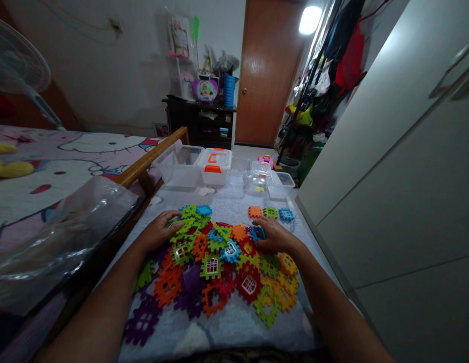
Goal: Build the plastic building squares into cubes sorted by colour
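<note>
A heap of plastic interlocking building tiles in green, orange, red, purple, yellow and blue spreads over the cloth in front of me. My left hand rests at the heap's far left edge, fingers apart and touching light green tiles. On the right side, my right hand pinches a blue tile between thumb and fingers, just above the pile. Beyond that hand, an orange tile, a green tile and a blue tile with a white window lie in a row. Lower tiles are partly hidden.
Clear plastic boxes stand at the far end of the cloth, one with an orange-handled lid. A wooden rail and a bed border the left. A pale cabinet rises on the right.
</note>
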Action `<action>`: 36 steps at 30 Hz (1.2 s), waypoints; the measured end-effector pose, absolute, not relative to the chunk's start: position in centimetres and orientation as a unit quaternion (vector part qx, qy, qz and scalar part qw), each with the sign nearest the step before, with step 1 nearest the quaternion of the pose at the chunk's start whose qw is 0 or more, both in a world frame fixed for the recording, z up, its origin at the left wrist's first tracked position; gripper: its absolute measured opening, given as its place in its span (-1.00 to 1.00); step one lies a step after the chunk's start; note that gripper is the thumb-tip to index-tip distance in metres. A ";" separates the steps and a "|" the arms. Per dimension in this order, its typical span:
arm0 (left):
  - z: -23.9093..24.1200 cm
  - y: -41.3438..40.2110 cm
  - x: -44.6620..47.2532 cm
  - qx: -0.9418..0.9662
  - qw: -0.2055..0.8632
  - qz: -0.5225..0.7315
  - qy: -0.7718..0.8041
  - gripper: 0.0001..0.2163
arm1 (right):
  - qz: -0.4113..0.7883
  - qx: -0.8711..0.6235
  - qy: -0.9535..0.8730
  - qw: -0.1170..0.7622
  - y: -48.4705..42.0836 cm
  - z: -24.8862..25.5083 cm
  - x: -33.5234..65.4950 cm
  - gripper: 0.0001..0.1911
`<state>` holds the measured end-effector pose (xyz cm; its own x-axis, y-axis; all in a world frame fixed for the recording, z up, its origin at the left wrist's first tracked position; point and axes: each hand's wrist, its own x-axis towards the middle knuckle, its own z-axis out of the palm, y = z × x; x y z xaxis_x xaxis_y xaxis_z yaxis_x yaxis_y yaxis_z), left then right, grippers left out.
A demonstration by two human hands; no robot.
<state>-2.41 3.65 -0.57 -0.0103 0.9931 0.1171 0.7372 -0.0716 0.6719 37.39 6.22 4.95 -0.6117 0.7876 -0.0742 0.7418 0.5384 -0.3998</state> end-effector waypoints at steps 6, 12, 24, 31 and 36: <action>-0.1 3.6 -2.1 0.672 0.214 0.287 0.648 -0.36 | 0.193 -0.453 -0.868 0.073 6.4 4.7 37.8 -0.50; -0.1 3.6 -2.3 0.677 0.214 0.286 0.644 -0.38 | 0.192 -0.449 -0.870 0.066 6.4 4.3 38.0 -0.46; -0.6 3.8 -2.7 0.679 0.198 0.283 0.647 -0.41 | 0.135 -0.459 -0.872 0.104 6.7 4.5 37.9 -0.51; -1.0 3.9 -2.9 0.675 0.203 0.283 0.650 -0.41 | 0.080 -0.549 -0.825 0.109 11.8 6.0 44.8 -0.47; -0.9 4.0 -2.9 0.680 0.193 0.286 0.647 -0.41 | 0.100 -0.578 -0.808 0.054 14.5 4.7 47.7 -0.48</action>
